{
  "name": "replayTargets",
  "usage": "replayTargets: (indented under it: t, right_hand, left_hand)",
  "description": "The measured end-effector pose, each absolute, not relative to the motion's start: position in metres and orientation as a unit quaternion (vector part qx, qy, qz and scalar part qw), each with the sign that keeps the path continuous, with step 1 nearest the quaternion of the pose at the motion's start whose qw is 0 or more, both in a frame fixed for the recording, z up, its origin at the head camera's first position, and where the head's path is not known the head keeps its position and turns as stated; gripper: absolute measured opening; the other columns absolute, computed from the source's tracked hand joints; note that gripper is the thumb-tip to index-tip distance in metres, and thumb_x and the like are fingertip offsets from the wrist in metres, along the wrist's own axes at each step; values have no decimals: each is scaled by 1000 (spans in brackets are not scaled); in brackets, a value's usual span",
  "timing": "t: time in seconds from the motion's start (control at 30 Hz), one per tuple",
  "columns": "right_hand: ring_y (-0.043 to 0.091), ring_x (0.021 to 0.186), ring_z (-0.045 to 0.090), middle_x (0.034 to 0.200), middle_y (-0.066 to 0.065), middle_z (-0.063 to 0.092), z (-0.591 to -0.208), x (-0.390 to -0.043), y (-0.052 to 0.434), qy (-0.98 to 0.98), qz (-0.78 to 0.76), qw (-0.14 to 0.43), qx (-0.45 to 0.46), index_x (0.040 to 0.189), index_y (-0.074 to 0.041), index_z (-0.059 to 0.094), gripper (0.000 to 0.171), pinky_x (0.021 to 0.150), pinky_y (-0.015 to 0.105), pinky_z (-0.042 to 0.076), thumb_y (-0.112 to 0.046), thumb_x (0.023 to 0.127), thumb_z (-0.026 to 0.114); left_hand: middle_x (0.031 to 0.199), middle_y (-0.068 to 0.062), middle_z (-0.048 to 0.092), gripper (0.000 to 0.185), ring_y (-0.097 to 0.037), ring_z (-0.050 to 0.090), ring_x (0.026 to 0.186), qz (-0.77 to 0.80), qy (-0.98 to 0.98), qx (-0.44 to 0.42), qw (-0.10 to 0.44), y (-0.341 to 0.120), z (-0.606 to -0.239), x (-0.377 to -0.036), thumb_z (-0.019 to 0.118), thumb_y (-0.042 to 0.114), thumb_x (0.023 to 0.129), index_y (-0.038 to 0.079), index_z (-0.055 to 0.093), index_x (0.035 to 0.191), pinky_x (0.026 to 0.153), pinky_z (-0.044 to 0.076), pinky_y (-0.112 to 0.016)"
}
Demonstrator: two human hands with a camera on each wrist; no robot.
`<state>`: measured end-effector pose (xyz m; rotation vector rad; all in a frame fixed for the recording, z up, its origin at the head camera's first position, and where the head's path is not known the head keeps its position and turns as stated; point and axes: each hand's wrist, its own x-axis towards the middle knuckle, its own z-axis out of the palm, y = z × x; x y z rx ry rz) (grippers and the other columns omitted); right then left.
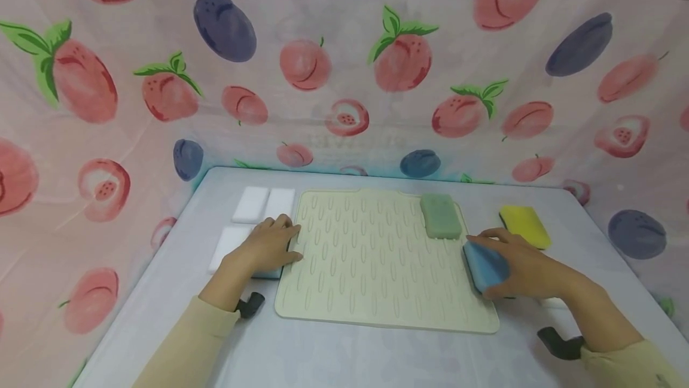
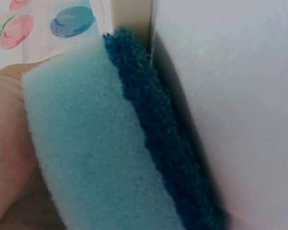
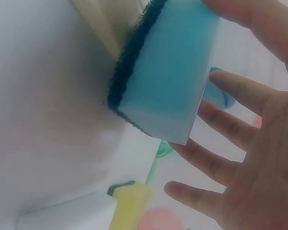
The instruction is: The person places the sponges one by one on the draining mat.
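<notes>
In the head view my right hand (image 1: 517, 265) holds a blue sponge (image 1: 484, 265) by its edges, tilted at the right edge of a cream ridged mat (image 1: 371, 274). The right wrist view shows this sponge (image 3: 168, 67) with its dark scouring layer facing the table and fingertips along its light side. At the mat's left edge, my left hand (image 1: 269, 244) grips another blue sponge (image 1: 267, 273), mostly hidden under the hand. Close up in the left wrist view, that sponge (image 2: 96, 139) has its dark scouring layer towards the white table surface.
A green sponge (image 1: 441, 216) lies on the mat's upper right corner. Several white blocks (image 1: 251, 204) lie left of the mat. A yellow sponge (image 1: 526, 226) is beyond my right hand, and part of a white item (image 1: 554, 303) shows under the right wrist. Fruit-patterned cloth (image 1: 344, 77) hangs behind the table.
</notes>
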<state>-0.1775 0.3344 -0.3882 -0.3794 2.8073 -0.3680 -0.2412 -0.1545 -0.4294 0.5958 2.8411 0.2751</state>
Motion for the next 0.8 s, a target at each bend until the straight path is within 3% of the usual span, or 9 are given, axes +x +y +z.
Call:
replayTargets:
  t: [0.8]
  right_hand:
    - [39,127,47,150,13,44,-385,-185,311,967,-141,143,-154,156,-23,48,100,99,67,50,-52,71,92]
  left_hand:
    - [140,-16,53,71,-33,51,116,86,968,208,108,-154,-430,-242,74,40,95,2,51,151,106,44,-52]
